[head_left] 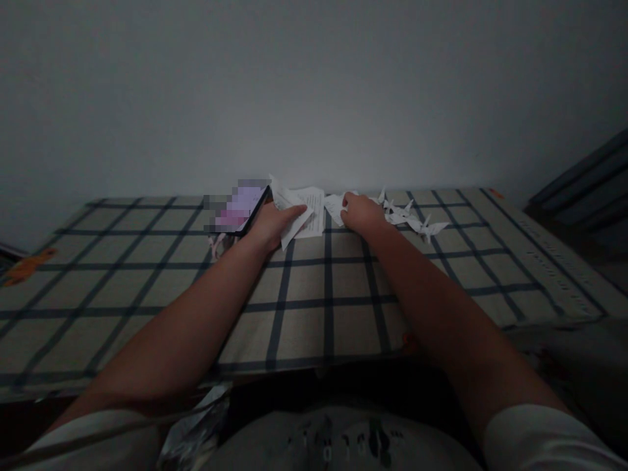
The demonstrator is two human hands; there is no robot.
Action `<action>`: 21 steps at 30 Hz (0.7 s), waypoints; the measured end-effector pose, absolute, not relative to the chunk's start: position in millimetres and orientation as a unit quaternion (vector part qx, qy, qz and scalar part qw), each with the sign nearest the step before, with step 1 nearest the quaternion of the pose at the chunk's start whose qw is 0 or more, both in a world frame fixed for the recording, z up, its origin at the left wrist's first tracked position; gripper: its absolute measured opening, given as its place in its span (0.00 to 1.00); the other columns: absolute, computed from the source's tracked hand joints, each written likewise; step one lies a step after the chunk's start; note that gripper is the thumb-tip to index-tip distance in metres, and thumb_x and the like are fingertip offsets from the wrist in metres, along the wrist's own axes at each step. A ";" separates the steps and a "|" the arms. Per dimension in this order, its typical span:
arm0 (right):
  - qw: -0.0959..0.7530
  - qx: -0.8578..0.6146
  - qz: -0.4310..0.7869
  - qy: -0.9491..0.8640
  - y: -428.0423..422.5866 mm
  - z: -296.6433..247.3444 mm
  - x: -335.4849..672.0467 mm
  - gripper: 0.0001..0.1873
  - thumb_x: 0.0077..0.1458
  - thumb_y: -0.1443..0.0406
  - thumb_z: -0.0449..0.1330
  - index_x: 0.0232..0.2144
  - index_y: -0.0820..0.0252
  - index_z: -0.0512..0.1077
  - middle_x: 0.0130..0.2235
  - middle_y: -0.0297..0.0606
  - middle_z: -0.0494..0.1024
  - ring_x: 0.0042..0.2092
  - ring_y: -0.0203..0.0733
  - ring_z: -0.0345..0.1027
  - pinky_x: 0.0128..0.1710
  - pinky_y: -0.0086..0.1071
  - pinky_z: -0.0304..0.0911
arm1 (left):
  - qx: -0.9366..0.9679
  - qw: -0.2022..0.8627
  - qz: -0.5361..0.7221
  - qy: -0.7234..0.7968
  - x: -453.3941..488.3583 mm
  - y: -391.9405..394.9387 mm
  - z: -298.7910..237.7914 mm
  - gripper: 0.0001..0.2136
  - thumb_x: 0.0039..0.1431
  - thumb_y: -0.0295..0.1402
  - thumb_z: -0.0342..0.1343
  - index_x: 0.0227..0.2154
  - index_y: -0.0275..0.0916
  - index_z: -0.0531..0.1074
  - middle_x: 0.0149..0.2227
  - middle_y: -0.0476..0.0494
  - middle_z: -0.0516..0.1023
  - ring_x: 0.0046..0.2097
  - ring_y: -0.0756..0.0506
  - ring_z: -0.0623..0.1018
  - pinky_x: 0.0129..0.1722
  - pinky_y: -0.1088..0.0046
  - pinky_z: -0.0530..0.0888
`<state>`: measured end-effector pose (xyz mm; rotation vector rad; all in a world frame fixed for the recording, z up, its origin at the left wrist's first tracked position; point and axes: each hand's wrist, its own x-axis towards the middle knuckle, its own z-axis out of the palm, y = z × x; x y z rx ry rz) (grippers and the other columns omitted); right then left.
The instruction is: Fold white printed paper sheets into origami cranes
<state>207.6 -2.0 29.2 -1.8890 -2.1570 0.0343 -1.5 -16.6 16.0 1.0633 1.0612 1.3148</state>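
My left hand (271, 226) has its thumb over a white printed sheet of paper (290, 226), which stands tilted and looks partly folded. Behind that sheet, more printed paper (314, 203) lies flat on the cloth. My right hand (362, 212) is closed, its fingertips pinching a smaller piece of printed paper (334, 208). Just right of this hand are several folded white paper cranes (426, 227), some partly hidden behind it. Left of my left hand, a phone (243, 208) with a lit, partly blurred screen leans at an angle.
A checked tablecloth (304, 314) covers the table, whose far edge meets a plain grey wall (314, 91). An orange printed figure (30, 267) shows at the cloth's left side. A dark slatted object (583, 180) stands at the right. A shiny crumpled bag (196, 425) is below the near edge.
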 end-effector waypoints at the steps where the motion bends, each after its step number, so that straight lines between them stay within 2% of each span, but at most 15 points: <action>1: 0.126 -0.658 0.009 -0.742 -3.2 30.8 208.3 0.17 0.55 0.66 0.54 0.46 0.63 0.73 0.45 0.55 0.79 0.46 0.60 0.74 0.41 0.48 0.67 | 0.448 0.539 0.553 0.449 -1.6 -16.7 16.0 0.21 0.43 0.27 0.68 0.44 0.33 0.75 0.44 0.33 0.81 0.38 0.39 0.82 0.36 0.64 0.82; 3: 0.127 -0.664 -0.002 -0.737 -5.6 35.6 208.4 0.16 0.57 0.63 0.55 0.44 0.63 0.75 0.44 0.56 0.79 0.45 0.60 0.74 0.41 0.48 0.67 | 0.446 0.540 0.554 0.451 -1.9 -16.7 16.2 0.21 0.43 0.26 0.68 0.44 0.33 0.75 0.44 0.33 0.81 0.38 0.39 0.82 0.36 0.64 0.81; 6: 0.219 -0.638 -0.014 -0.738 -7.6 39.9 202.6 0.16 0.60 0.59 0.53 0.41 0.62 0.77 0.41 0.52 0.80 0.43 0.54 0.74 0.42 0.44 0.65 | 0.442 0.555 0.552 0.438 -3.1 -15.9 15.8 0.21 0.45 0.28 0.67 0.45 0.32 0.75 0.43 0.34 0.82 0.37 0.40 0.82 0.38 0.62 0.81; 10: 0.353 -0.525 0.151 -0.759 -6.1 31.1 184.7 0.24 0.62 0.50 0.51 0.34 0.62 0.77 0.33 0.42 0.79 0.35 0.41 0.70 0.38 0.35 0.63 | 0.436 0.584 0.555 0.401 -3.1 -14.0 13.6 0.19 0.49 0.31 0.66 0.45 0.32 0.75 0.42 0.35 0.82 0.37 0.41 0.82 0.40 0.62 0.81; 11: 0.368 -0.507 0.197 -0.754 -5.6 27.5 180.3 0.23 0.61 0.50 0.53 0.34 0.62 0.77 0.32 0.40 0.78 0.34 0.39 0.69 0.37 0.33 0.62 | 0.433 0.589 0.554 0.399 -2.2 -13.8 13.0 0.18 0.50 0.32 0.65 0.44 0.32 0.75 0.41 0.35 0.82 0.35 0.42 0.82 0.39 0.63 0.81; 15: 0.409 -0.453 0.314 -0.728 -5.6 20.0 170.2 0.11 0.60 0.62 0.56 0.33 0.62 0.76 0.30 0.35 0.77 0.29 0.33 0.66 0.34 0.29 0.61 | 0.453 0.594 0.544 0.383 0.9 -11.0 8.4 0.18 0.52 0.36 0.64 0.44 0.34 0.74 0.39 0.37 0.81 0.33 0.44 0.80 0.35 0.65 0.79; 17: 0.424 -0.449 0.360 -0.699 -6.0 20.6 169.3 0.10 0.60 0.62 0.57 0.31 0.62 0.75 0.28 0.34 0.75 0.27 0.32 0.64 0.31 0.28 0.61 | 0.472 0.559 0.566 0.379 -0.7 -6.0 4.2 0.20 0.51 0.36 0.64 0.46 0.36 0.72 0.41 0.39 0.80 0.36 0.45 0.80 0.37 0.66 0.78; 21: 0.468 -0.445 0.433 -0.629 -3.6 19.9 168.4 0.12 0.57 0.58 0.61 0.30 0.61 0.73 0.25 0.31 0.72 0.23 0.29 0.59 0.25 0.27 0.56 | 0.499 0.380 0.634 0.452 -9.3 5.9 -2.2 0.28 0.43 0.31 0.68 0.50 0.41 0.69 0.49 0.41 0.76 0.40 0.47 0.78 0.37 0.72 0.76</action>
